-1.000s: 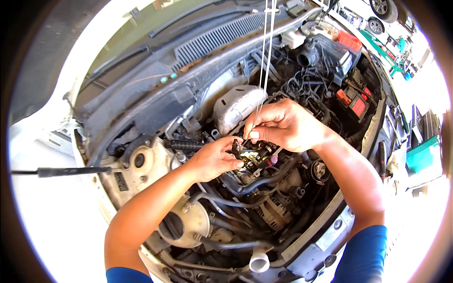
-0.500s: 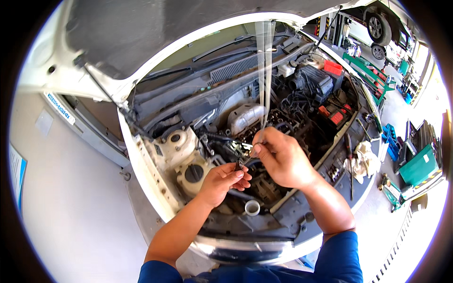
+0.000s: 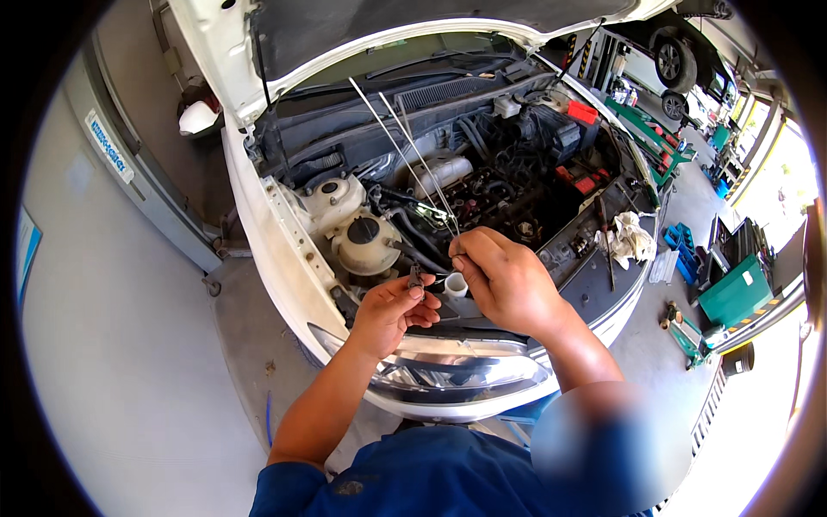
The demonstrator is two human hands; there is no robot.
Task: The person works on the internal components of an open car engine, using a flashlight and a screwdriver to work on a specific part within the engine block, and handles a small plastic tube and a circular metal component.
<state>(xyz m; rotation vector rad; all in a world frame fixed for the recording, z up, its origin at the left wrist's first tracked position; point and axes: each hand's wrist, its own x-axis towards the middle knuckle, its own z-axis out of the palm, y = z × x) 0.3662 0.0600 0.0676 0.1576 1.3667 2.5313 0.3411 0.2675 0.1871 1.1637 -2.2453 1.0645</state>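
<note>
In front of the open engine bay (image 3: 517,194), my left hand (image 3: 388,314) is closed with thumb and fingers around a small dark metal part (image 3: 416,277). My right hand (image 3: 508,280) is beside it, thumb and forefinger pinched on long thin pale rods (image 3: 401,138) that slant up and to the left over the engine. Where the rods end below my fingertips is hard to make out. A white cup (image 3: 456,285) shows between my two hands, at the front of the engine bay.
The raised hood (image 3: 362,34) arches over the far side. A round-capped reservoir (image 3: 366,246) stands at the left. On the right front edge are a crumpled pale rag (image 3: 631,239) and a long dark tool (image 3: 607,246). Green workshop equipment (image 3: 736,289) is on the floor beyond.
My hands have drawn back toward the car's front edge, near the white cup. The rods, upright and blurred before, lean left. The view has shifted, with more of my torso in it.
</note>
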